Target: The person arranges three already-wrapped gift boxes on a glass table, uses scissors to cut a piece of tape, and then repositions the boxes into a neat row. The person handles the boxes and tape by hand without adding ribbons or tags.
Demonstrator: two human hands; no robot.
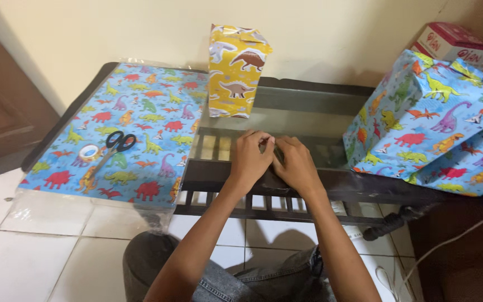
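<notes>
Head view, looking down. Worktop (308, 103): dark frame w/ glass top, set against a cream wall. Left hand (250, 159) and right hand (294, 165) meet at the near edge of the glass, knuckles up, fingers curled in and touching each other. They pinch at something small betw. the fingertips; it is hidden by the fingers, so what it is cannot be told, nor how tightly either hand grips.

Left part of worktop: flat sheet of blue dinosaur wrapping paper (141, 120), its clear plastic edge hanging over the front. On the sheet lie black-handled scissors (115, 144), blades pointing toward the viewer, and just beside them a roll of clear tape (89, 151), well apart from the hands.

Centre back: tall box in yellow dinosaur paper (236, 70), upright, near the wall, beyond the hands.

Right: large parcel wrapped in the same blue paper (437, 126), tilted, resting on the worktop's right end. Behind it, a red-and-white carton (457, 42).

Below: white floor tiles (23, 251); person's grey jeans (230, 277); white cable (448, 240) at lower right.
</notes>
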